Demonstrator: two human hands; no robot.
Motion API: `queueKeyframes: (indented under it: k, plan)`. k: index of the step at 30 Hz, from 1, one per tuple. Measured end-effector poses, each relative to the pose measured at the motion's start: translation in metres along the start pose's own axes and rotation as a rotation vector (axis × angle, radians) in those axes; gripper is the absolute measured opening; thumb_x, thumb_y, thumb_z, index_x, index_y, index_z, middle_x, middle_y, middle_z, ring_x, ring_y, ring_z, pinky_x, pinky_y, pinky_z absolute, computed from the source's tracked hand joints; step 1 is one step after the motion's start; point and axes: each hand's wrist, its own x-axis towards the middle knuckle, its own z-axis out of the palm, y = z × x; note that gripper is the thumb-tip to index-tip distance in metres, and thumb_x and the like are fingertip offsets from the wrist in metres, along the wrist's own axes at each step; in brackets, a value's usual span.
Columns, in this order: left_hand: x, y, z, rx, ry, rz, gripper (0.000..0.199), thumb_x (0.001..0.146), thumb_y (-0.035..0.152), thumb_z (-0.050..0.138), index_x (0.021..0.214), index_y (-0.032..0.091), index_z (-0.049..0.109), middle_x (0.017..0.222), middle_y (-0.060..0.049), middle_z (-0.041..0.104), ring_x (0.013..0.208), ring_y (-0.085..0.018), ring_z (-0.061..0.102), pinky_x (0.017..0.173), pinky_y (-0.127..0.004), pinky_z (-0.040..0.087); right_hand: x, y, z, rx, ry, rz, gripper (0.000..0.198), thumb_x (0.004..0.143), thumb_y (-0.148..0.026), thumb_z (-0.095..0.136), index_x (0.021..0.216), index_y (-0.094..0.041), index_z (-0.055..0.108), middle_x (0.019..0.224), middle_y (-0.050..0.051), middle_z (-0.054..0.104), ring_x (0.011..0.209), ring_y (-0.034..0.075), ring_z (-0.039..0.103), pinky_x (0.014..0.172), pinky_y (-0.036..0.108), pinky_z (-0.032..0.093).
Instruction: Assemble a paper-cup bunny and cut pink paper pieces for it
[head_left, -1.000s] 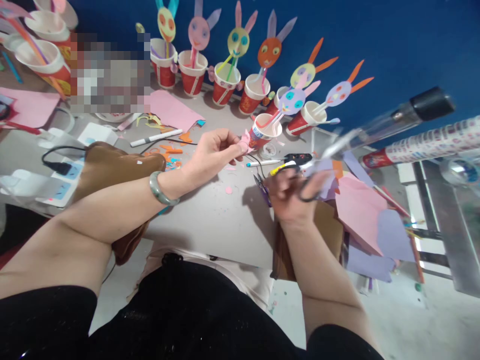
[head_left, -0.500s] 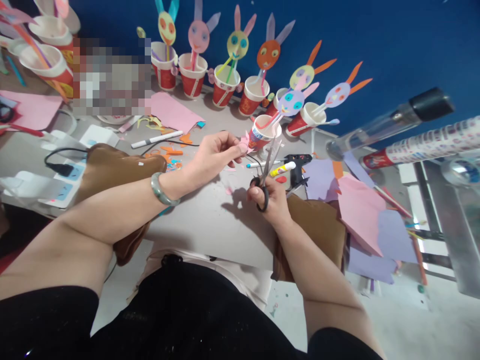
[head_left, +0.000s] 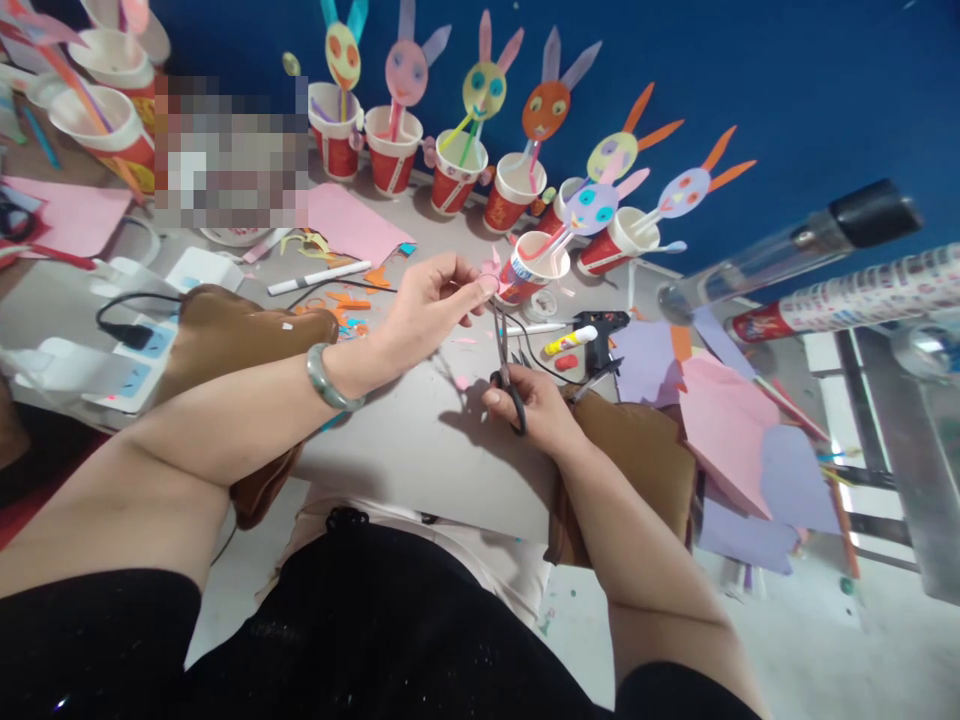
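Clock positions refer to the centre of the view, 12 o'clock being the far side. The left hand (head_left: 442, 302), at 11 o'clock, pinches a small pink paper piece (head_left: 491, 268) between thumb and fingers. The right hand (head_left: 536, 408), at 4 o'clock, is curled around the handles of the scissors (head_left: 503, 350); the blades point toward 12 o'clock, tips close to the piece. Contact between blades and paper cannot be confirmed.

The pink paper piece is located at 12 o'clock, above the tabletop (head_left: 420, 450) and beside the front cup (head_left: 529, 268).

Progress, as judged: seven paper faces with paired ears stand in or above cups from 11 to 2 o'clock; their facial features appear complete, including those of the lavender face (head_left: 589, 207) over the front cup. The pink paper piece is hand-held and unattached. Trimming appears to be in hand and not yet finished; its final outline cannot be determined.

Orange scraps (head_left: 341, 302) lie at 10 o'clock. A glue gun (head_left: 598, 340) lies at 3 o'clock, apart from both hands.
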Motion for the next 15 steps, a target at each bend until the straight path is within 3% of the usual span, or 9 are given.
queueKeyframes:
  k: [8, 15]
  plan:
    - [-0.0071, -0.0038, 0.0046, 0.059, -0.143, -0.066, 0.015, 0.085, 0.017, 0.070, 0.073, 0.015, 0.061, 0.063, 0.002, 0.063, 0.059, -0.006, 0.058, 0.058, -0.017, 0.049, 0.0013, -0.0042, 0.0012, 0.029, 0.013, 0.018, 0.066, 0.062, -0.083, 0.073, 0.064, -0.022, 0.046, 0.056, -0.002, 0.058, 0.050, 0.011, 0.048, 0.050, 0.027, 0.038]
    - [-0.0096, -0.0083, 0.0054, 0.082, -0.211, -0.098, 0.013, 0.084, 0.018, 0.068, 0.073, 0.014, 0.062, 0.066, 0.001, 0.064, 0.060, -0.007, 0.058, 0.057, -0.019, 0.049, 0.0017, -0.0032, -0.0003, 0.068, 0.019, -0.013, 0.063, 0.064, -0.080, 0.075, 0.066, -0.021, 0.053, 0.054, -0.002, 0.059, 0.049, 0.011, 0.050, 0.051, 0.027, 0.040]
